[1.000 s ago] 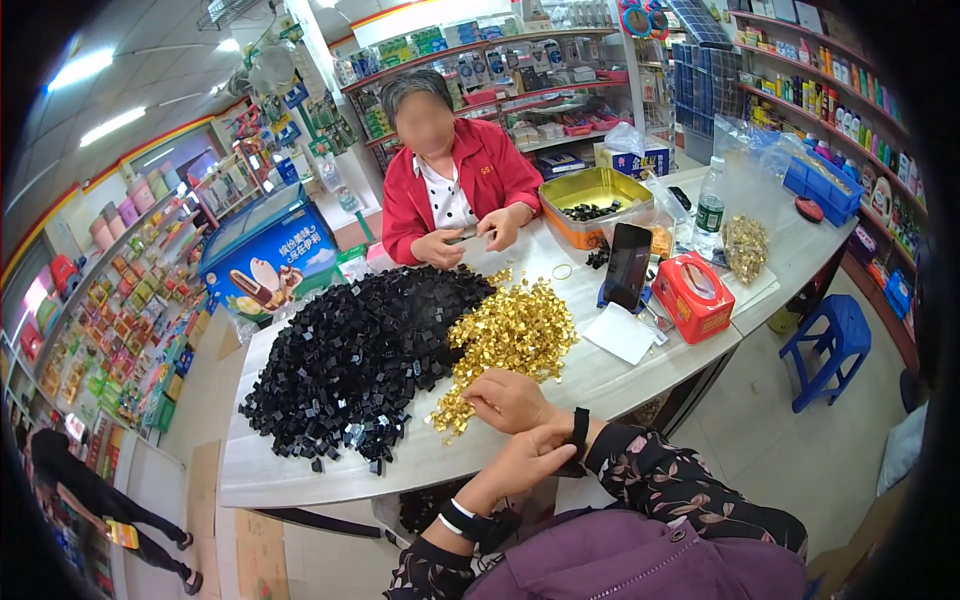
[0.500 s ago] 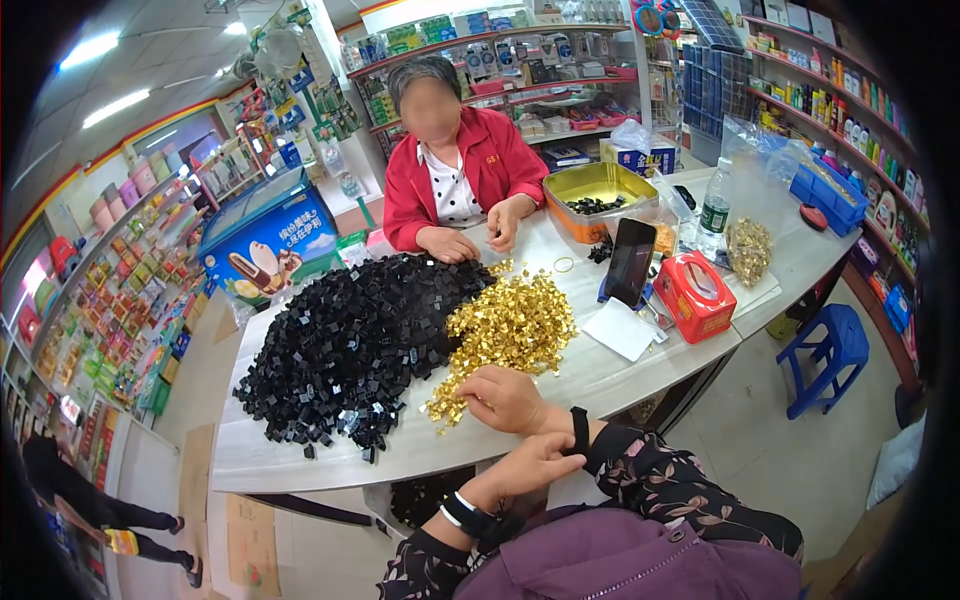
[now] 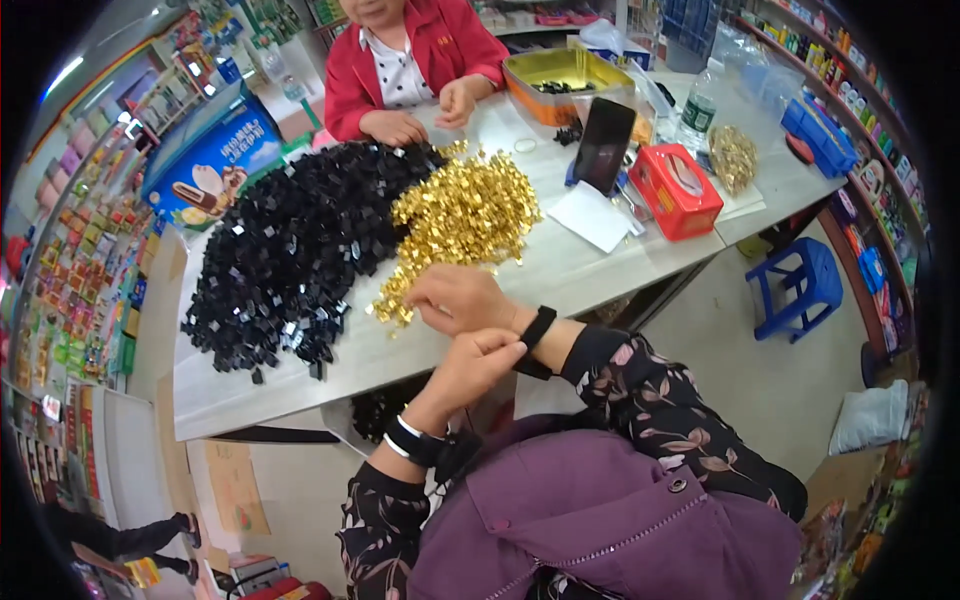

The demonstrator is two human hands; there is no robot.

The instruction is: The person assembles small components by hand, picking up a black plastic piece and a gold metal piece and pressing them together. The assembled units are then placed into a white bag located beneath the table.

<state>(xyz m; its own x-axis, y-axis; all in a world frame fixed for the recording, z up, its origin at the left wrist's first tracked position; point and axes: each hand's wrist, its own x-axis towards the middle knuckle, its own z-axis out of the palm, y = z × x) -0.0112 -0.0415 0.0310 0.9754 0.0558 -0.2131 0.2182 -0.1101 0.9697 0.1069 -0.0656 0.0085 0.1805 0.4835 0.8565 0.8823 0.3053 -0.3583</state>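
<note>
My left hand (image 3: 465,372) reaches across to my right wrist, its thumb and fingers closed at the black wristband (image 3: 538,326) there. My right hand (image 3: 462,300) rests at the table's near edge, beside the heap of small gold metal pieces (image 3: 470,205). Its fingers are loosely bent and a little apart, with nothing visible in them; the palm is hidden. Left of the gold heap, and touching it, spreads a large pile of small black square pieces (image 3: 285,245). A white band and a black band (image 3: 412,440) circle my left wrist.
Across the table (image 3: 590,270) sits a person in a red jacket (image 3: 440,45), hands by the piles. To the right are a phone (image 3: 605,145), white paper (image 3: 594,215), a red box (image 3: 676,195), an open tin (image 3: 520,95) and a bottle (image 3: 698,108). A blue stool (image 3: 800,285) stands beyond.
The view has tipped downward, so the table and piles sit higher in the picture. My left hand's fingers, stretched over the right wrist before, are now drawn in at the wristband.
</note>
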